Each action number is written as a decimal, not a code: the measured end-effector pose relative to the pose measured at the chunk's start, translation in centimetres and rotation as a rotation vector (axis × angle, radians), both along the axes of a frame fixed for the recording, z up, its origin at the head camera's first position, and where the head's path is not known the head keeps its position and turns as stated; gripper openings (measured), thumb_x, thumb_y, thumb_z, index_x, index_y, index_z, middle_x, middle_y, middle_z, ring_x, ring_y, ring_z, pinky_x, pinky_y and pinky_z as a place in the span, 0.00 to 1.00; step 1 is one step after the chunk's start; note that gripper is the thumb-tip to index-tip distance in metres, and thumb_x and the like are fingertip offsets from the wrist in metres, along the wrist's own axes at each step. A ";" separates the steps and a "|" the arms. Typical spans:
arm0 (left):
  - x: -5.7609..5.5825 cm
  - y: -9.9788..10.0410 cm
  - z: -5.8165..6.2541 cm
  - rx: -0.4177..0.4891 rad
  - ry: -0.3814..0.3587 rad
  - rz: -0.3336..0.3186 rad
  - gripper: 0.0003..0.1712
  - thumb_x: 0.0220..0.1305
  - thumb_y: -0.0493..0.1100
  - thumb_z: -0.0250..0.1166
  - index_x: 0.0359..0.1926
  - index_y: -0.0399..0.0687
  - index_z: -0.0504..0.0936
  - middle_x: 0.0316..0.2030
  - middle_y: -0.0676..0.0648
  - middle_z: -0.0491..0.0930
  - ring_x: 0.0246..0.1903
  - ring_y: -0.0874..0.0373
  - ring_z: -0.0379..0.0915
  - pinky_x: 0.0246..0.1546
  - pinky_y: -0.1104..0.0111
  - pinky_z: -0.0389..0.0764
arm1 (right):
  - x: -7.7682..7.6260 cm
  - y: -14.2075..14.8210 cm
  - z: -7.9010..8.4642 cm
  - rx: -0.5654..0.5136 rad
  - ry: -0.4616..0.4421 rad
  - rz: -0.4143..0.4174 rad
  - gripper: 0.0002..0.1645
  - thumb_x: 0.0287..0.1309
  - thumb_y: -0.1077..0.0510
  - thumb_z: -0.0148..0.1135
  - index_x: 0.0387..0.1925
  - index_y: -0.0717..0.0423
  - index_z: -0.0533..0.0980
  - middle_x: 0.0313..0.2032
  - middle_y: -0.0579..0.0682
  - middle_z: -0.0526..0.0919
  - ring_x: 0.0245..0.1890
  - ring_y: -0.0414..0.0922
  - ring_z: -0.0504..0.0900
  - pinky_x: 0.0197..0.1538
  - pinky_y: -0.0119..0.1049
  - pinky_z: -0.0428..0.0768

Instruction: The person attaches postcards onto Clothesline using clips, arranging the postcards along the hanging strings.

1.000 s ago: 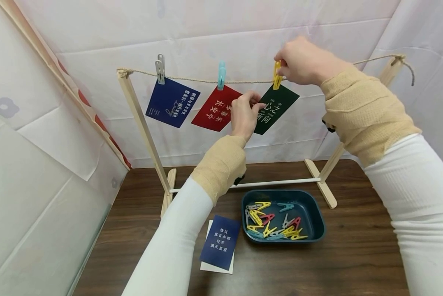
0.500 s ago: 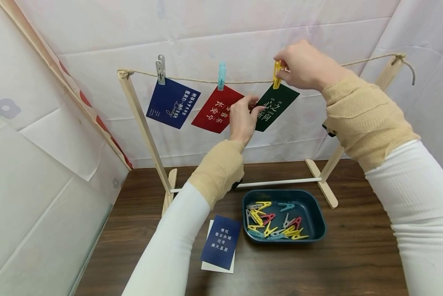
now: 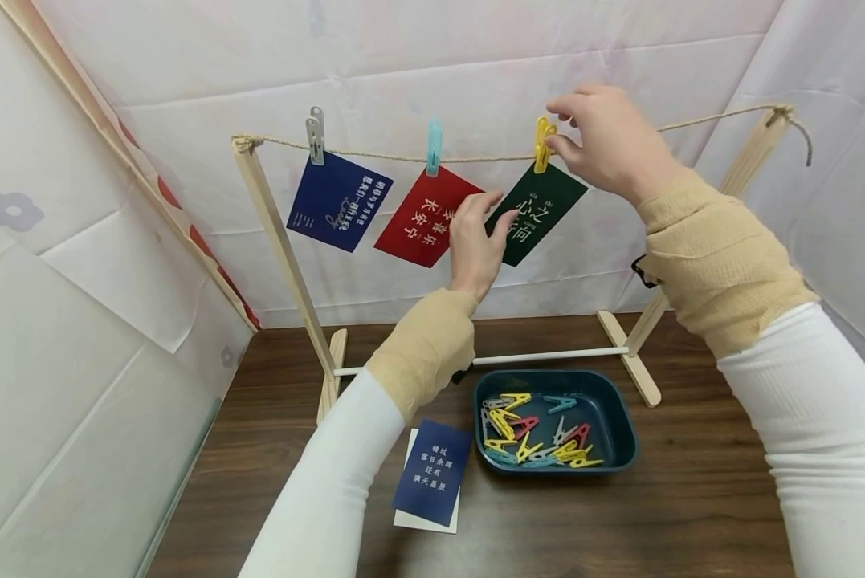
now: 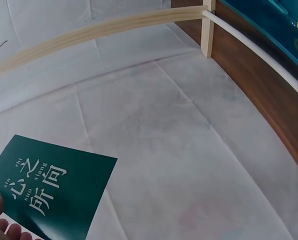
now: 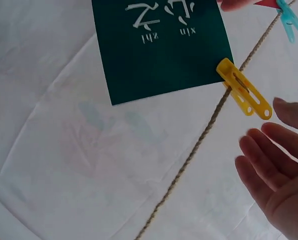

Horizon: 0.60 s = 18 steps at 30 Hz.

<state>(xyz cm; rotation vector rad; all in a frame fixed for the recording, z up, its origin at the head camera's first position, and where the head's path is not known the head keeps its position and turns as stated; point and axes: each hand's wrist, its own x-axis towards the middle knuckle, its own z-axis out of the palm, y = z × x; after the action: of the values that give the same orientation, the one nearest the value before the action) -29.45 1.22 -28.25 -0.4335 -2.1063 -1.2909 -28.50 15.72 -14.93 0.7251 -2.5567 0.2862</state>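
Note:
A dark green card [image 3: 551, 193] with white characters hangs tilted from the rope, held at its top corner by a yellow clothespin [image 3: 543, 148]. My left hand [image 3: 473, 249] is at the card's left edge, thumb and fingers spread apart. In the left wrist view its fingertips overlap the edge of the green card [image 4: 79, 175]. My right hand [image 3: 609, 144] is just right of the clothespin with nothing in it. The right wrist view shows those fingers loosely spread, apart from the yellow clothespin [image 5: 246, 92], which bites both card and rope [image 5: 189, 160].
A blue card [image 3: 338, 201] under a grey clothespin [image 3: 316, 136] and a red card [image 3: 421, 217] under a light blue clothespin [image 3: 434, 148] hang further left. On the table [image 3: 678, 498] are a dark bin [image 3: 623, 445] of clothespins and a blue card [image 3: 432, 502] atop a white one.
My right hand has let go of the yellow clothespin and drawn back slightly right. My left fingers have spread from their pinch, and the green card's lower end has swung down a little.

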 end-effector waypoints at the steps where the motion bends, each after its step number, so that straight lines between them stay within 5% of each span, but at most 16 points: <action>1: 0.0 0.0 -0.1 0.005 0.014 0.006 0.19 0.59 0.44 0.59 0.49 0.41 0.75 0.45 0.47 0.74 0.45 0.58 0.66 0.46 0.78 0.68 | 0.1 0.2 -0.2 -0.036 0.023 -0.003 0.21 0.58 0.61 0.52 0.51 0.69 0.69 0.45 0.65 0.73 0.44 0.57 0.71 0.47 0.48 0.69; 8: 0.2 -0.6 -0.9 0.075 0.052 0.010 0.16 0.60 0.42 0.58 0.47 0.38 0.74 0.40 0.43 0.75 0.40 0.56 0.68 0.43 0.71 0.69 | 0.5 1.3 -2.2 -0.279 0.172 0.007 0.16 0.58 0.59 0.54 0.42 0.67 0.76 0.37 0.60 0.76 0.39 0.53 0.71 0.46 0.44 0.67; 18: 1.1 -1.7 -2.1 0.107 0.013 -0.027 0.13 0.61 0.42 0.57 0.43 0.39 0.75 0.33 0.46 0.78 0.31 0.59 0.71 0.30 0.75 0.73 | 1.4 2.2 -5.4 -0.384 0.337 0.048 0.13 0.58 0.58 0.54 0.33 0.66 0.78 0.29 0.57 0.78 0.30 0.48 0.73 0.35 0.37 0.65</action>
<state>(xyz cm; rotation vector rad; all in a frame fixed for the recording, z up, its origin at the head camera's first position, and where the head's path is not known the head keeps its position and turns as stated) -28.38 -0.47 -30.35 -0.4241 -2.0167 -1.4049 -27.06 17.89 -20.37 0.6261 -2.0865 0.5975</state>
